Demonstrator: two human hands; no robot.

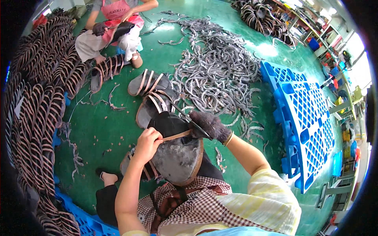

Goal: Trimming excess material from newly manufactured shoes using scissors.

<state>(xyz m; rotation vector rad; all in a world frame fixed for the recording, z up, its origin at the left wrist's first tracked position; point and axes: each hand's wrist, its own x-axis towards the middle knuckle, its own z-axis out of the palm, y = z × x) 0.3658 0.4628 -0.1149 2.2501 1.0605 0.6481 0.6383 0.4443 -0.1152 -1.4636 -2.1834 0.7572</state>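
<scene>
A pale blue cloth (244, 231) lies nearest, along the lower edge, with a checked apron (197, 210) just beyond it. The task's thing, a large grey sole (177, 159) with a rounded near edge, leans at the person's lap, its near edge against the apron. A tan strip (176, 137) crosses the sole's far part, beside a black piece (167, 122). The left hand (149, 143), bare, pinches the strip's left end between thumb and forefinger. The right hand (208, 125), in a dark grey glove, is at the strip's other end, its fingers curled around a narrow dark tool (182, 113); I cannot tell how its fingertips sit. Past the sole's far edge, strapped soles (147, 83) lie on the green floor (102, 137), near a heap of grey strips (216, 70). Blue pallets (303, 118) stand toward the floor's right edge; rows of strapped pieces (39, 114) line its left. Farther off, a co-worker (122, 11) sits in a red apron.
</scene>
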